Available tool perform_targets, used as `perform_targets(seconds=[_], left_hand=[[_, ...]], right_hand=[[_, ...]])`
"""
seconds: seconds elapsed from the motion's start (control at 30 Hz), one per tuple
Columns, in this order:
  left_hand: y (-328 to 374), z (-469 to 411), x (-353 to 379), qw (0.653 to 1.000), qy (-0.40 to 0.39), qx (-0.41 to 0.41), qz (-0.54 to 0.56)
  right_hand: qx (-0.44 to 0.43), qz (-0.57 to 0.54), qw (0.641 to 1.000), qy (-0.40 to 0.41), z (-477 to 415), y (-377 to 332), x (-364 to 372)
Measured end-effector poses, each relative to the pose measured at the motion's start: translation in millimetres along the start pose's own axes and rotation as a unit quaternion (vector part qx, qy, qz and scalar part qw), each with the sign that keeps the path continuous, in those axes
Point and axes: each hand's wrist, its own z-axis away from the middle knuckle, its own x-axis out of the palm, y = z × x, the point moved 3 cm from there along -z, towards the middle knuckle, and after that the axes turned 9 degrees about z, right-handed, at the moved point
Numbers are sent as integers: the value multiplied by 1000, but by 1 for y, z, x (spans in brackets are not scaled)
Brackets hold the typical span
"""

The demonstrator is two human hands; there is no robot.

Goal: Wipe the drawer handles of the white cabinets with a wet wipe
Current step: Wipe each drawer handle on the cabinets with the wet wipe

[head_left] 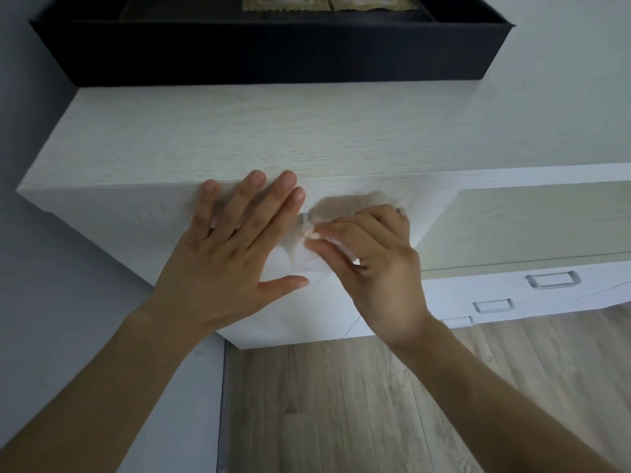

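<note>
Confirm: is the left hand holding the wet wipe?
No. The left hand lies flat and open on the cabinet front, while the right hand pinches the wet wipe at the drawer handle.

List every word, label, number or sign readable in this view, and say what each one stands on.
None can be read. The white cabinet, its drawer handles, the wet wipe and the black box show no lettering. The tan packets inside the box are cut off at the frame edge; any print there is too blurred to read.

The pale wood-grain cabinet top (259, 138) lies bare in front of the long black open box (266, 52), which blocks its rear. Right of that box, the cabinet top stays open beside the wall.
</note>
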Motion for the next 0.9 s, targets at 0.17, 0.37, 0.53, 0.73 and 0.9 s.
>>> perform_targets(seconds=[0.17,0.37,0.53,0.73,0.9], left_hand=[[-1,0,-1,1000,-5,-1,6],[-1,0,-3,1000,-10,1,9],[1,0,-3,1000,-15,1,10],[-1,0,-4,1000,-16,6,2],[-3,2,-5,1000,-17,8,11]], right_hand=[[-24,18,999,-15,4,22,-16],[-4,24,1000,-10,10,40,-32],[-7,-4,1000,-6,4,1,-2],[-32,-6,999,-14,1,3,-2],[-36,17,999,-14,3,28,-25]])
